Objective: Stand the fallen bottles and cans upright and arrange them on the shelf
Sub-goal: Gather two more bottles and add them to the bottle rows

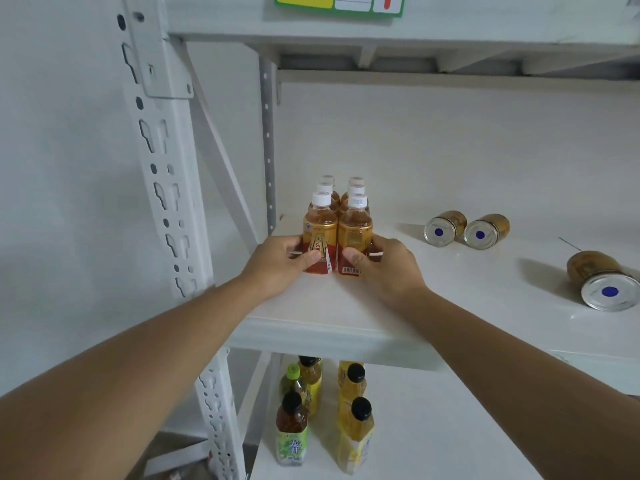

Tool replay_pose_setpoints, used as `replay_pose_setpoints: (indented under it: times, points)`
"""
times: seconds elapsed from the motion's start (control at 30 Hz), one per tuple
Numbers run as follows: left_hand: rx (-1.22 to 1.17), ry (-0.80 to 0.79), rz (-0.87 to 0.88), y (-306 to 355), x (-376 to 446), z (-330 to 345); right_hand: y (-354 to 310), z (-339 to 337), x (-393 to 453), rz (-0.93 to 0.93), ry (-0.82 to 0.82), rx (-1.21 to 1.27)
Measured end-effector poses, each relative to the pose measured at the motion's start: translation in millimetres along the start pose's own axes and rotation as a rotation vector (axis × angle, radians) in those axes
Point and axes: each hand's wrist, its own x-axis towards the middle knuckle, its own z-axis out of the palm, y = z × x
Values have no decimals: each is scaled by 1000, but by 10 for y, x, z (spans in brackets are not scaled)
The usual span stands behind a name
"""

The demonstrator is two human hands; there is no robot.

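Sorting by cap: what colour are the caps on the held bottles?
White caps, clearest in the head view.

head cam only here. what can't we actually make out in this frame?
- Rear bottles: head view, labels and bases hidden by the front bottles.
- Left hand and right hand: fingers wrap behind the front bottles, so grip firmness is unclear.
- Nearest fallen can: label blurred near the right edge.
- Shelf tag: cut off by the top edge.
- Lower-shelf bottles: back ones hidden under the shelf board.

amber bottles (320, 230) white-capped, gold cans (446, 227) blue-dotted, white shelf (346, 306)
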Motion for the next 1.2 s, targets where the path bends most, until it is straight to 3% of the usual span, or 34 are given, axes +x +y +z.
replay_pose_setpoints:
  times: [0.33, 0.5, 0.63, 1.0, 1.07, 1.2]
  points:
    - [158, 6, -62, -7, 15, 89, 75, 81, 49, -39, -12, -121]
    - [116, -13, -87, 46, -30, 131, 84, 106, 29, -73, -1, -193]
    - [308, 50, -99, 59, -71, 175, 33, 156, -25, -13, 20, -374]
    - [454, 149, -89, 65, -114, 230, -63, 159, -92, 27, 49, -328]
    - [432, 181, -57, 57, -119, 229, -98, 145, -125, 32, 86, -258]
    - [386, 301, 50, 109, -173, 169, -203, -21, -222, 10, 319, -130]
